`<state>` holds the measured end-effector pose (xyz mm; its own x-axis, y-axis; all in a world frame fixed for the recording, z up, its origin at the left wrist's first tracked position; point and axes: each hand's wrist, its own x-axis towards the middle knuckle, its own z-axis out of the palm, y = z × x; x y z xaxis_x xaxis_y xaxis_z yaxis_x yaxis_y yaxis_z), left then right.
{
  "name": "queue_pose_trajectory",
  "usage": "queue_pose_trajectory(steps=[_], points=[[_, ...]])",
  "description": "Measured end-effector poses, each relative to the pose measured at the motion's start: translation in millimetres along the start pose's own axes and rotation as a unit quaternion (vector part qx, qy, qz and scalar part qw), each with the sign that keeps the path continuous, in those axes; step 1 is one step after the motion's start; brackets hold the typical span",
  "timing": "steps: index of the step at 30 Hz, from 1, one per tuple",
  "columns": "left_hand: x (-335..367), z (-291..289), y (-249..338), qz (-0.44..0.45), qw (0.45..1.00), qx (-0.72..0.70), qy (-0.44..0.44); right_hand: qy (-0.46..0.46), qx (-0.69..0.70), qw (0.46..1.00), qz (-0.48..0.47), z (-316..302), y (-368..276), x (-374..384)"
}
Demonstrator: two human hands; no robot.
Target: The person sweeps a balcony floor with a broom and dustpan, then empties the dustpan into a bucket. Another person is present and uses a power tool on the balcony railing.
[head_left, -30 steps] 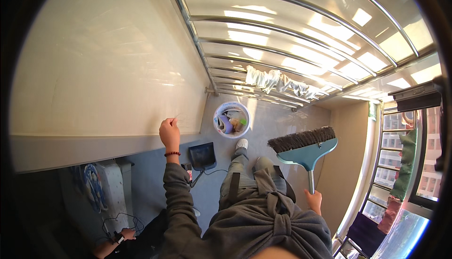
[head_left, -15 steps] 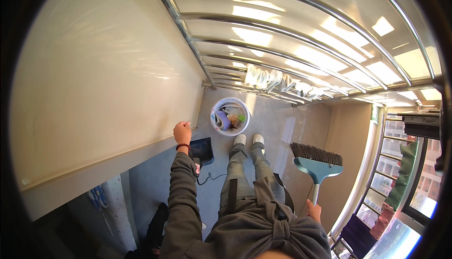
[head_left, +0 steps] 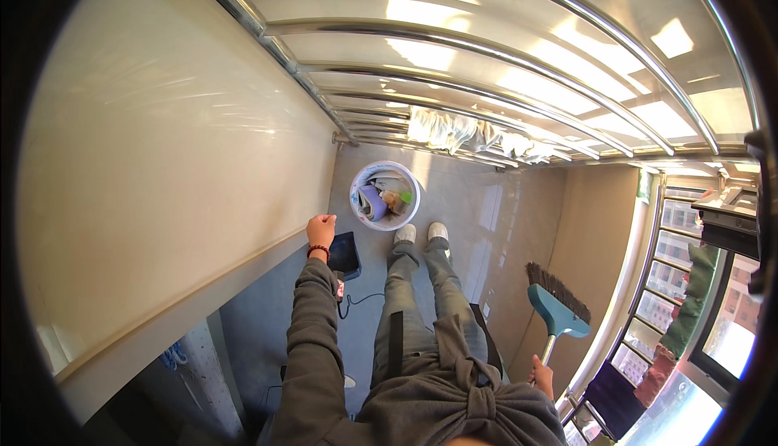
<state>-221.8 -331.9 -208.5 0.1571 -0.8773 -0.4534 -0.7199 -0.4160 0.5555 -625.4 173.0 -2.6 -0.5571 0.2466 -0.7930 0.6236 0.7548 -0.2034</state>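
Grey floor (head_left: 470, 195), cream wall (head_left: 186, 146), teal broom (head_left: 557, 311)

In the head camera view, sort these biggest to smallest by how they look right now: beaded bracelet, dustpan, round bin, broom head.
1. Round bin and broom head: too close to rank, and the broom head may be nearer the camera.
2. Dustpan, judged by its visible part.
3. Beaded bracelet.

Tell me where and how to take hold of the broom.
Best, I'd judge, by its slim handle, where the right hand grips the broom, coming from the body side: the handle points back that way, while the wide blue head and dark bristles face away.
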Motion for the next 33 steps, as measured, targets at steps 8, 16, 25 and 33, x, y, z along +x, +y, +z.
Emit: queue_pose_trajectory(steps=[8, 16, 25, 33], points=[[4, 81, 27, -0.116, 0.948, -0.287, -0.079, -0.126, 0.019, 0.991, 0.051, 32, -27, -19], [20, 113, 35, -0.071, 0.973, -0.201, -0.089, -0.156, -0.002, 0.987, 0.037, 63, -33, -34], [8, 121, 35, 0.014, 0.985, -0.135, -0.102, -0.150, -0.030, 0.988, -0.015, 73, -43, -53], [-8, 105, 56, -0.040, 0.992, -0.023, -0.118, -0.161, -0.047, 0.984, -0.053, 74, -53, -58]])
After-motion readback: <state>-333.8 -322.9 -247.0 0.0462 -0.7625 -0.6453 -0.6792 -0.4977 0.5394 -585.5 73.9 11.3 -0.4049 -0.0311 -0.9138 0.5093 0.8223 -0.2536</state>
